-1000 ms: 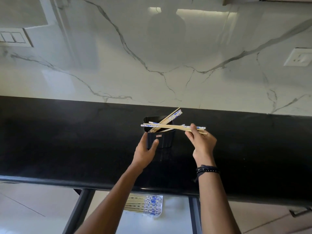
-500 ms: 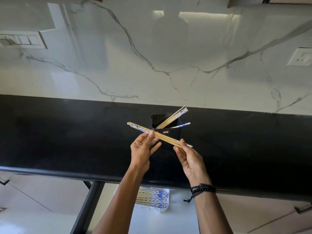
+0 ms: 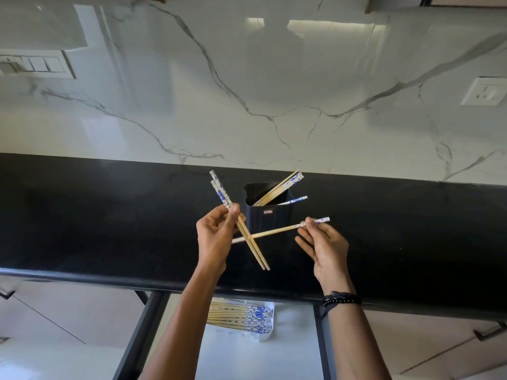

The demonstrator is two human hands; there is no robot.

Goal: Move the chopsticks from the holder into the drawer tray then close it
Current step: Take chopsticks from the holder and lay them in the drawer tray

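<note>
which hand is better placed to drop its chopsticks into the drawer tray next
Probably the left hand. It grips a pair of chopsticks angled down toward the white tray, which lies almost directly below it. The right hand holds a single chopstick farther right.

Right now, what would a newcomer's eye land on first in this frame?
Probably the crossed chopsticks mid-frame: the left hand grips a pair, and the right hand pinches a single chopstick across them. Behind stands the black holder with more inside; below the counter, the drawer tray already holds a row.
</note>
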